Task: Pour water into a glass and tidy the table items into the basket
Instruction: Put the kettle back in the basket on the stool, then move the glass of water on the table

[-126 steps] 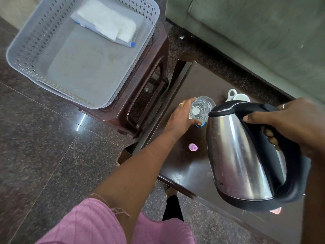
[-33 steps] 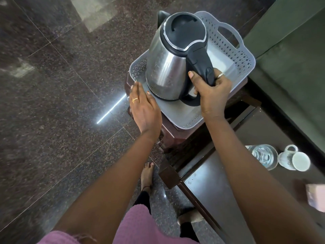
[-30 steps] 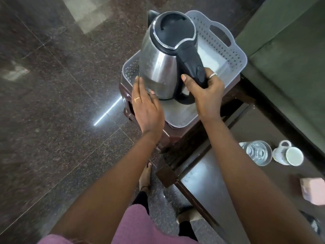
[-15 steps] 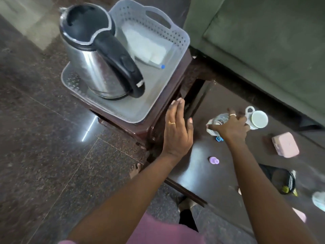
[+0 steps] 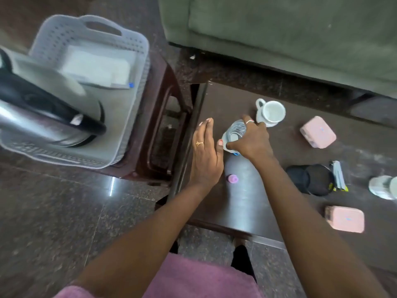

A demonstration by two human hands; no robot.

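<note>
The clear glass (image 5: 235, 133) with water stands near the left edge of the dark table (image 5: 242, 203). My right hand (image 5: 250, 139) grips it from above, fingers curled round its rim. My left hand (image 5: 206, 153) hovers flat just left of the glass, fingers straight, holding nothing. The steel kettle (image 5: 32, 117) with its black handle stands in the grey basket (image 5: 133, 46) on a brown stool at the left, beside a white packet (image 5: 96, 69).
On the table lie a white mug (image 5: 271, 111), two pink boxes (image 5: 318, 132) (image 5: 344, 219), a small purple cap (image 5: 233, 179), a black pouch (image 5: 309, 179), a sachet (image 5: 339, 176) and a white object (image 5: 383, 187) at the right edge. A green sofa (image 5: 290, 29) stands behind.
The kettle was set down in the basket and released. My right hand moved to the table and took hold of the glass; my left hand followed to its side.
</note>
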